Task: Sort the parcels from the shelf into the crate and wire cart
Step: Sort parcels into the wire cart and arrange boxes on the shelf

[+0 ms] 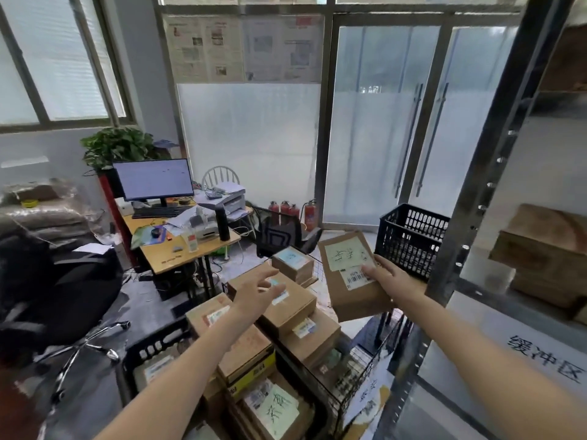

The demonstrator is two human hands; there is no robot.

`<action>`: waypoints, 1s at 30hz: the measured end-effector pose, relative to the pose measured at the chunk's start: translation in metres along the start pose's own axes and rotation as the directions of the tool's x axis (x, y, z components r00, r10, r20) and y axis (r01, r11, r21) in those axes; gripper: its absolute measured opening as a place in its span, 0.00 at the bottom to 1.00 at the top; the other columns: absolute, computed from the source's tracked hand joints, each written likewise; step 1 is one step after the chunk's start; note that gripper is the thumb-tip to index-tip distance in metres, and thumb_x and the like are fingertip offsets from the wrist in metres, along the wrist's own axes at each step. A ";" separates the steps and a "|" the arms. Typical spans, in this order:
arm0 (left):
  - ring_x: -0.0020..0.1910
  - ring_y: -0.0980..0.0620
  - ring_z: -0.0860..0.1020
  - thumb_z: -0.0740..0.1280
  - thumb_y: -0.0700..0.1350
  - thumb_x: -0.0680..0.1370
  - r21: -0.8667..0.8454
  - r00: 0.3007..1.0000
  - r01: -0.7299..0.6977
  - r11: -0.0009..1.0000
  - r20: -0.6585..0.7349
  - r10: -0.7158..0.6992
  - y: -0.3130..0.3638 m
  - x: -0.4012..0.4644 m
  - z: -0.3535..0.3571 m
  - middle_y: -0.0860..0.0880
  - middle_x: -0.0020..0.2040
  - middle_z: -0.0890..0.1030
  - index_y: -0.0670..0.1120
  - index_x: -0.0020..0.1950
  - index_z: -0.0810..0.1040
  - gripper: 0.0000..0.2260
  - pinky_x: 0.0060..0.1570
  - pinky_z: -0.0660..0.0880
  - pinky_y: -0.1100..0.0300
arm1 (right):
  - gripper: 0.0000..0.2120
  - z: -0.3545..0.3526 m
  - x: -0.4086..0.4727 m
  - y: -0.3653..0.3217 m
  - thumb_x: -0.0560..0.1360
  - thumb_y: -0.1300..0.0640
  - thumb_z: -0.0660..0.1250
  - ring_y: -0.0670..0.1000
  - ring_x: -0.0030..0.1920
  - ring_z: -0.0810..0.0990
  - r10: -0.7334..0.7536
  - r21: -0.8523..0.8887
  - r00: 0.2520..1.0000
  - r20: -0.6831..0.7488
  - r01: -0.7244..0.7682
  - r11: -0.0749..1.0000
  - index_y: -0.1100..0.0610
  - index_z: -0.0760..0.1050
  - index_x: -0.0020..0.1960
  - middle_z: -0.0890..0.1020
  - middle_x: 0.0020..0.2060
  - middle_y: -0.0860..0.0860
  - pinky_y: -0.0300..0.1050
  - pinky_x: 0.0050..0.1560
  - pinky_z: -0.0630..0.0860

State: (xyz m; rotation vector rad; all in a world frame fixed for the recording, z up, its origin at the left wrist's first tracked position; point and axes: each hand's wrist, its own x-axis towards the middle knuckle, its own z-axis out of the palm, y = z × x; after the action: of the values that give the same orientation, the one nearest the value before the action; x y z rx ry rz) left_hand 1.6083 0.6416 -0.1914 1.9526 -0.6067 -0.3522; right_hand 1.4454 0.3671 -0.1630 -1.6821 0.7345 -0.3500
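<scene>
Metal shelf standing at right; brown cardboard boxes sitting on middle level, white sign with black characters lying on level below. Floor bearing wooden desk, black office chair, red fire extinguishers near glass door. Black crate sitting at lower centre, parcels stacking inside. Second black crate standing beside shelf post, support underneath unclear. Wire cart standing against shelf, holding parcels.
</scene>
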 end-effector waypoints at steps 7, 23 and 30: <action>0.65 0.47 0.76 0.71 0.61 0.76 0.208 0.995 -0.051 0.977 0.096 0.032 -0.044 0.092 0.014 0.50 0.65 0.79 0.57 0.72 0.74 0.25 0.63 0.74 0.48 | 0.27 0.012 0.070 0.026 0.76 0.43 0.73 0.52 0.50 0.84 0.059 -0.101 0.997 -0.055 -0.064 0.993 0.40 0.69 0.73 0.84 0.51 0.49 0.51 0.55 0.80; 0.82 0.49 0.45 0.59 0.72 0.77 0.716 0.981 -0.034 0.697 0.156 -0.112 -0.142 0.179 0.108 0.53 0.84 0.46 0.58 0.83 0.49 0.40 0.80 0.44 0.48 | 0.28 0.034 0.226 0.112 0.75 0.44 0.73 0.43 0.51 0.79 0.195 -0.206 0.953 0.233 -0.148 0.967 0.41 0.68 0.72 0.82 0.55 0.47 0.35 0.44 0.75; 0.81 0.51 0.35 0.50 0.78 0.74 0.779 0.977 0.036 0.626 0.106 -0.187 -0.166 0.191 0.134 0.54 0.83 0.37 0.59 0.83 0.42 0.43 0.79 0.37 0.46 | 0.32 0.050 0.290 0.140 0.72 0.33 0.72 0.52 0.61 0.79 0.192 -0.305 0.885 0.424 -0.060 0.951 0.36 0.68 0.73 0.78 0.62 0.47 0.54 0.64 0.77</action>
State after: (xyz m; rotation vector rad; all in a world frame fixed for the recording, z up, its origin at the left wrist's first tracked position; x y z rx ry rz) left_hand 1.7443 0.4936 -0.3957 2.8374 -0.8482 -0.3789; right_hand 1.6549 0.2073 -0.3546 -1.8794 0.5575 0.2519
